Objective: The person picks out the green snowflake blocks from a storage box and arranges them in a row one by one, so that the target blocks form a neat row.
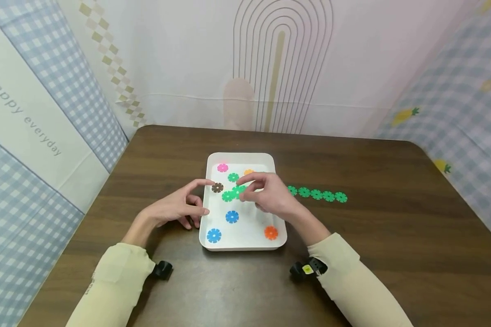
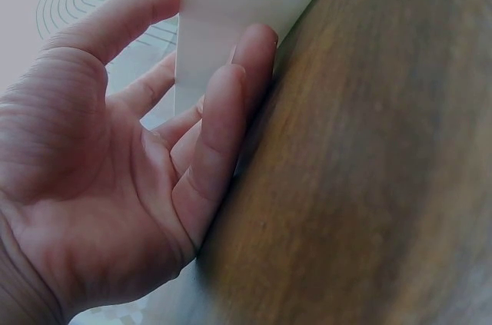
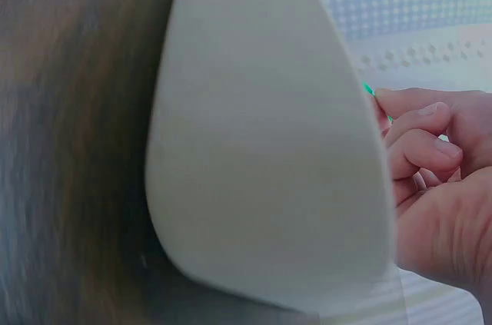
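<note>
1. held green disc (image 1: 238, 190): located over the tray, between the thumb and forefinger of the right hand (image 1: 268, 193), which pinches it; the right wrist view shows only a green sliver at the fingertips.
2. second green disc (image 1: 227, 196): just left of the pinch, touching or overlapping the held piece; whether the two are joined cannot be told.
3. governing relation, as judged: this pair lies between the hands, its long axis slanting from the right fingertips toward the person's left; the right hand is nearer.
4. left hand (image 1: 177, 206): gripping no disc; fingers loosely bent, resting at the tray's side, forefinger by the brown disc (image 1: 217, 187).
5. white tray (image 1: 243, 248): between the hands, long axis running away from the person; its raised rim bounds the right hand's sideways path.
6. blue disc (image 1: 232, 216): nearer the person than both sets of fingertips.
7. row of green discs (image 1: 317, 194): outside the tray, extending rightward from beside the right hand.
8. tabletop (image 1: 384, 227): its broader stretch spreads to the right hand's outer side.
</note>
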`<move>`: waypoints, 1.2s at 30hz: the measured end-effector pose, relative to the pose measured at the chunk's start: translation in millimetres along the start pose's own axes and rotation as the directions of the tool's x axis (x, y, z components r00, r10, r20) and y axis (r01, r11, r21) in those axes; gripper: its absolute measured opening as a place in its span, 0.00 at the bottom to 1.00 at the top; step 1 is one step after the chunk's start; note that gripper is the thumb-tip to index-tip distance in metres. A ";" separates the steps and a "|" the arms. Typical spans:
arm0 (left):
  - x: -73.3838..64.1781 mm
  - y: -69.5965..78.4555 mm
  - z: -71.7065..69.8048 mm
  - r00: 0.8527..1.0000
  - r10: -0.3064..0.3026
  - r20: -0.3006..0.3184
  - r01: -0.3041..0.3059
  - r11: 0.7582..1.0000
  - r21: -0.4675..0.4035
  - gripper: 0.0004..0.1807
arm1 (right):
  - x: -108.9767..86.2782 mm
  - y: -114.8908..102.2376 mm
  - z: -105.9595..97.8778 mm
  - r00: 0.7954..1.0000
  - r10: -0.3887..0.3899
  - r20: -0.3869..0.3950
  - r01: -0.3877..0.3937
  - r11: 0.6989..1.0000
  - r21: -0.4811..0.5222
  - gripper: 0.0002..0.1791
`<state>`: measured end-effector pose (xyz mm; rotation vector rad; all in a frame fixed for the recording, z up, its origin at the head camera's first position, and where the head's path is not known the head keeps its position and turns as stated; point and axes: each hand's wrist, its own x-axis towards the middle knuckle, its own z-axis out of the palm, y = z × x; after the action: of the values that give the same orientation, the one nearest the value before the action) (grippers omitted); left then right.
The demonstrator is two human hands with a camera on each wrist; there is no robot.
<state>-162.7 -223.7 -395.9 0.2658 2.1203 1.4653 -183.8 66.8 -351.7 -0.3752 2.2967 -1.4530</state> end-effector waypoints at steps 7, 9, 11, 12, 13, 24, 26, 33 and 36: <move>-1.3 0.0 0.5 1.000 0.014 0.001 -0.014 1.000 -0.007 0.44 | -10.9 9.5 -24.9 0.997 0.012 -0.070 -0.008 0.998 0.056 0.16; -1.3 -0.3 0.4 1.000 0.015 0.002 -0.015 1.000 -0.011 0.45 | -13.9 14.7 -31.2 0.996 0.015 -0.089 -0.010 0.998 0.062 0.17; -1.2 -0.6 0.3 1.000 0.013 0.002 -0.013 1.000 -0.014 0.45 | -16.9 20.3 -37.2 0.994 0.020 -0.108 -0.013 0.998 0.064 0.18; -1.0 -0.7 0.3 1.000 0.014 0.002 -0.014 1.000 -0.015 0.45 | -18.5 23.2 -39.9 0.993 0.023 -0.116 -0.016 0.998 0.059 0.18; -0.9 -0.8 0.2 1.000 0.013 0.002 -0.013 1.000 -0.017 0.45 | -20.1 26.3 -42.5 0.992 0.026 -0.121 -0.019 0.998 0.058 0.18; -1.3 -0.8 0.2 1.000 0.014 0.007 -0.014 1.000 -0.025 0.45 | -37.0 52.9 -64.9 0.987 0.064 -0.150 -0.051 0.995 0.089 0.21; -1.5 -0.4 0.3 1.000 0.014 0.006 -0.014 1.000 -0.025 0.45 | -39.2 57.1 -68.1 0.985 0.071 -0.156 -0.057 0.994 0.092 0.21; -2.0 1.1 0.9 1.000 0.013 0.008 -0.012 1.000 -0.028 0.45 | -48.1 70.3 -79.9 0.983 0.058 -0.175 -0.038 0.993 0.114 0.20; -2.2 1.2 1.0 1.000 0.013 0.008 -0.013 1.000 -0.028 0.45 | -52.4 75.0 -87.1 0.980 0.057 -0.190 -0.034 0.992 0.121 0.21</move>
<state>-160.5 -223.5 -394.4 0.2750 2.0936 1.4977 -178.8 190.5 -376.5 -0.1518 2.3358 -1.6574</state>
